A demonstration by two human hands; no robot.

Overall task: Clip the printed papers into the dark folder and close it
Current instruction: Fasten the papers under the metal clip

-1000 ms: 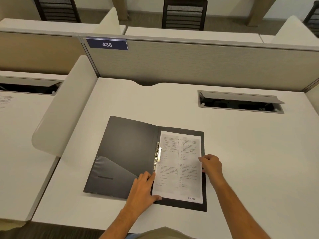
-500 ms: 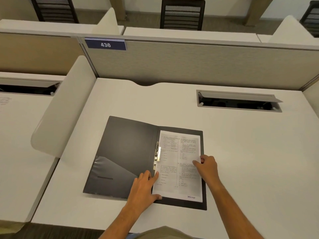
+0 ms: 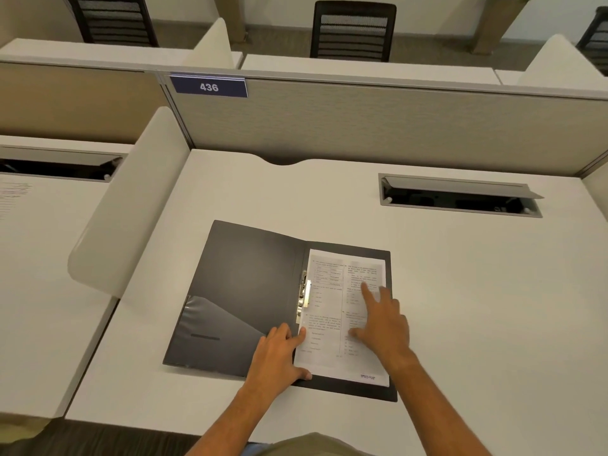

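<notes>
A dark folder (image 3: 240,291) lies open flat on the white desk. Its left flap has a clear pocket at the bottom. The printed papers (image 3: 332,311) rest on its right half, with a metal clip (image 3: 304,296) along their left edge near the spine. My left hand (image 3: 278,355) lies flat at the papers' lower left corner, fingertips touching the sheet's edge. My right hand (image 3: 383,319) presses down on the right part of the papers, index finger stretched forward, fingers spread. Neither hand grips anything.
The white desk (image 3: 460,307) has an open cable hatch (image 3: 457,195) at the back right. A grey partition (image 3: 362,126) labelled 436 stands behind. A curved white divider (image 3: 131,205) borders the left side. Black chairs stand beyond.
My right hand has slid from the papers' right edge onto the sheet, further left and forward, with the index finger extended. My left hand has hardly moved.
</notes>
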